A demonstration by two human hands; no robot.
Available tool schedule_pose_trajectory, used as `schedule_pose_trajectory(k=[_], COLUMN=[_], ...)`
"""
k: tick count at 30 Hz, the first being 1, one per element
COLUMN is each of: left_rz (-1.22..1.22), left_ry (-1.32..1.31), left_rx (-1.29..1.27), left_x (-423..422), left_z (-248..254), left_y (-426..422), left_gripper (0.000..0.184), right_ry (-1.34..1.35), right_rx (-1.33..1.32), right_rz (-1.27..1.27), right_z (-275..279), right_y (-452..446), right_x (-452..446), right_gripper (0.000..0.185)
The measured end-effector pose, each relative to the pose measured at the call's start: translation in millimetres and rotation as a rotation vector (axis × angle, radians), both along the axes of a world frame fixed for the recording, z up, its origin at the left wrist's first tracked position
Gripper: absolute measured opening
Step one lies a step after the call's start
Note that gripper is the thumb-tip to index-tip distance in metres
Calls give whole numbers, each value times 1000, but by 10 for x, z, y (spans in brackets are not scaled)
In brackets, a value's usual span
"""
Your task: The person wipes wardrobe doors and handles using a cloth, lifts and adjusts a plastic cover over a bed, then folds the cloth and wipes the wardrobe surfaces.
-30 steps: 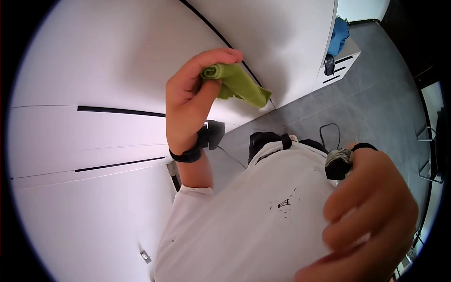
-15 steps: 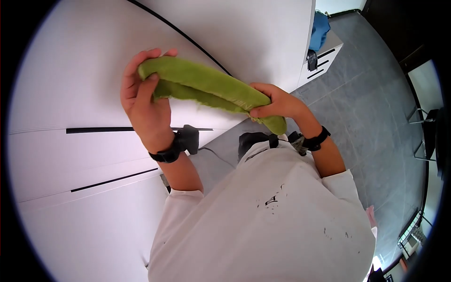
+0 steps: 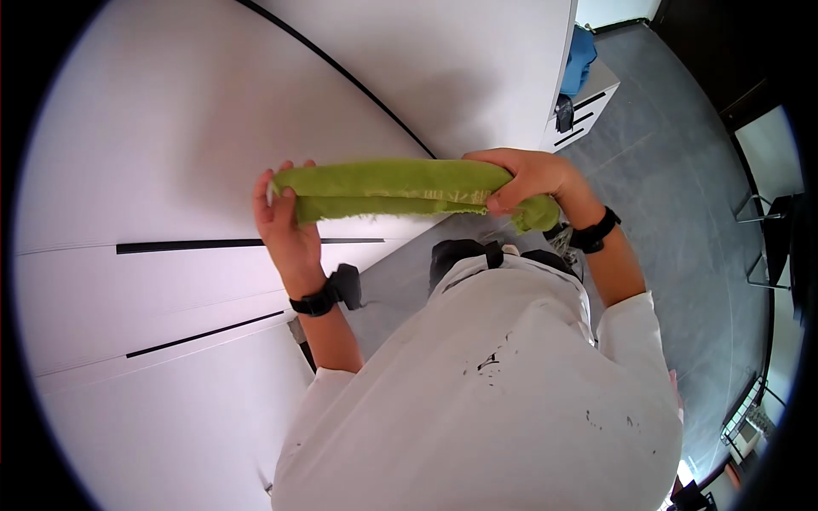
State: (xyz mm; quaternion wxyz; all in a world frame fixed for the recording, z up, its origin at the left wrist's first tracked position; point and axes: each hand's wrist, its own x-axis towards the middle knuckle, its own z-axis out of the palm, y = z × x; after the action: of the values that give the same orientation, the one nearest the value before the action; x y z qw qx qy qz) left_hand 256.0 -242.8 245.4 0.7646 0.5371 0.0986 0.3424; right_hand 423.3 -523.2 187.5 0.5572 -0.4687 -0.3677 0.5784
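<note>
A green towel (image 3: 392, 179), folded into a long narrow strip with a frayed edge, is stretched between my hands in front of the white cabinet. My left hand (image 3: 290, 226) grips its left end, the thumb in front and the fingers behind. Around the other end my right hand (image 3: 532, 180) is closed, and a short bunched piece of the towel sticks out past it. Pale lettering shows along the fold near the right hand. Each wrist wears a black strap with a small device.
The white cabinet (image 3: 187, 298) with dark handle slots fills the left side. A low drawer unit (image 3: 588, 111) with a blue item (image 3: 578, 61) stands at the upper right. Grey tiled floor (image 3: 673, 196) spreads on the right, with a dark chair (image 3: 775, 243) at the edge.
The towel has gone from slanting to nearly level and is pulled straighter. My left hand has moved down and right; my right hand has shifted slightly right.
</note>
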Motion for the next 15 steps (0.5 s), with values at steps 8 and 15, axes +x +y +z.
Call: schedule_pose_trajectory(k=[8,15], left_rz=[103,194], left_ry=[60,100], left_rx=[-327,113], left_x=[-469,-507], left_z=[-536,-176], left_y=[361,296], left_gripper=[32,35], right_ry=[-522,202], right_rx=[-77,-44], right_rz=[105,-12], right_z=[279,199], right_y=[167,28], right_x=[-28,-57], right_gripper=[80,79])
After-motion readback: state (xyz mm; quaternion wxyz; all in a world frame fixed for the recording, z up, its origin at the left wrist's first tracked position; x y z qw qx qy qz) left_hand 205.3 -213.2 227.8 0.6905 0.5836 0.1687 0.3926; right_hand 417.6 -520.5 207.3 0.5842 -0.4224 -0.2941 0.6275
